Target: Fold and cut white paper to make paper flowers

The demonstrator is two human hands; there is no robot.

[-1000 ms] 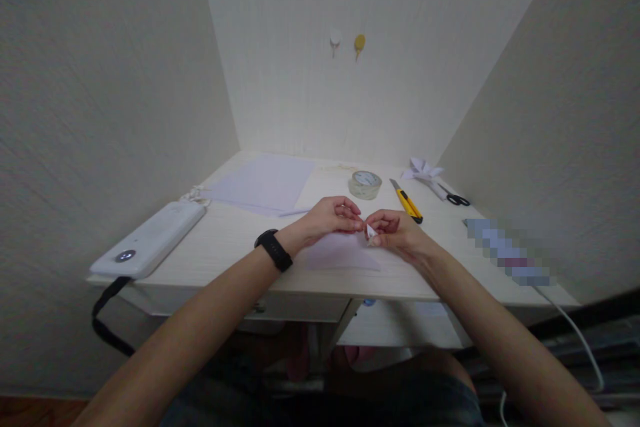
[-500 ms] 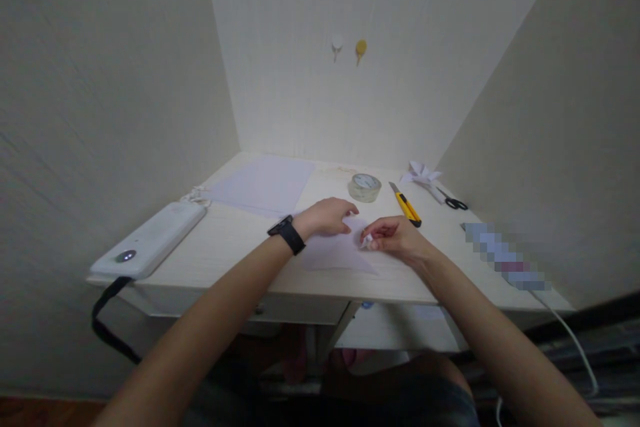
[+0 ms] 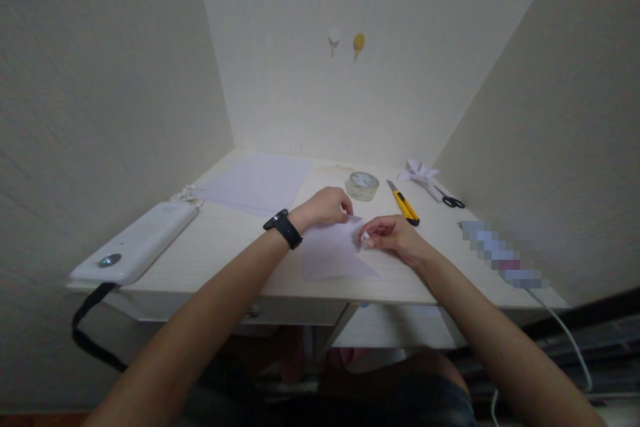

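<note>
A pale folded sheet of paper (image 3: 333, 255) lies on the light wooden desk (image 3: 235, 247) in front of me. My left hand (image 3: 325, 206), with a black band on its wrist, is curled and pinches the sheet's far corner. My right hand (image 3: 393, 237) rests on the desk at the sheet's right edge, its fingers pinched on a small white piece of paper (image 3: 365, 236).
Behind the hands lie a roll of clear tape (image 3: 363, 185), a yellow utility knife (image 3: 404, 204), black-handled scissors (image 3: 447, 198) and a folded white paper shape (image 3: 420, 171). More flat sheets (image 3: 257, 182) lie at the back left. A white device (image 3: 135, 244) with a black strap sits at the left edge.
My hands were together, both pinching the small white piece above the sheet. The left hand has let go and moved back to the sheet's far corner; the right lowered to the desk.
</note>
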